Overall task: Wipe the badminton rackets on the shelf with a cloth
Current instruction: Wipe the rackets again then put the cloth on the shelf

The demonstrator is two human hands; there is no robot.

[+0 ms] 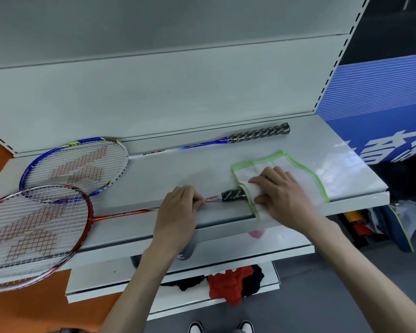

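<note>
A red badminton racket lies along the front of the white shelf, its head sticking out past the left end. My left hand pinches its shaft just before the black grip. A white cloth with a green hem is draped over the end of that grip, and my right hand presses the cloth down around it. A blue racket lies at the back against the shelf wall, its black grip pointing right.
Two lower shelves jut out beneath; the lowest one carries red and black cloth items. An orange panel is at the left, a blue banner and bags on the floor at the right. My shoes show at the bottom.
</note>
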